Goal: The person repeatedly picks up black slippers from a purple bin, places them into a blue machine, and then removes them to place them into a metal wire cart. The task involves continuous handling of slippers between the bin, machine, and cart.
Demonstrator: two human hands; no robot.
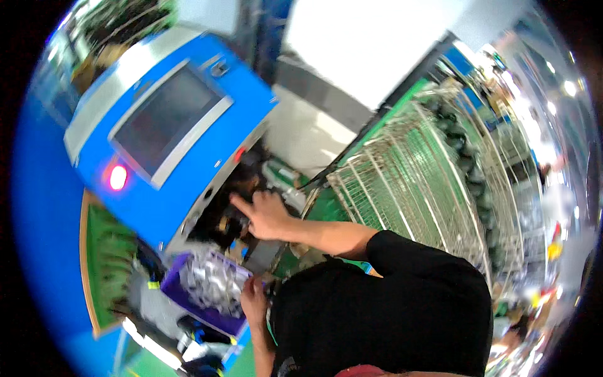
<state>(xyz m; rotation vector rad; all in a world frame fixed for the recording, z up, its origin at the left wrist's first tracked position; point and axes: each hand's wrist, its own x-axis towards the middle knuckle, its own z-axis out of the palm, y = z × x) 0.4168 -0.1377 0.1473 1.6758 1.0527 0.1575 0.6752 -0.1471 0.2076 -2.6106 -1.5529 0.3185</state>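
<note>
My right hand (267, 215) reaches forward to the dark work area (229, 204) beneath a blue machine's front panel (207, 138). Its index finger is stretched out, and nothing shows in the hand. Below and to the left, my left hand (253, 305) is by the right edge of a purple bin (217, 319). Its fingers are bent together, and blur hides whether they hold a small piece. Many shiny silver metal pieces (210, 279) fill the bin.
The machine carries a dark screen (168, 119), a lit red-white button (117, 178) and a small red button (239, 154). Wire mesh cages (408, 182) stand to the right on a green floor. A green board with a wooden edge (89, 270) is at the left.
</note>
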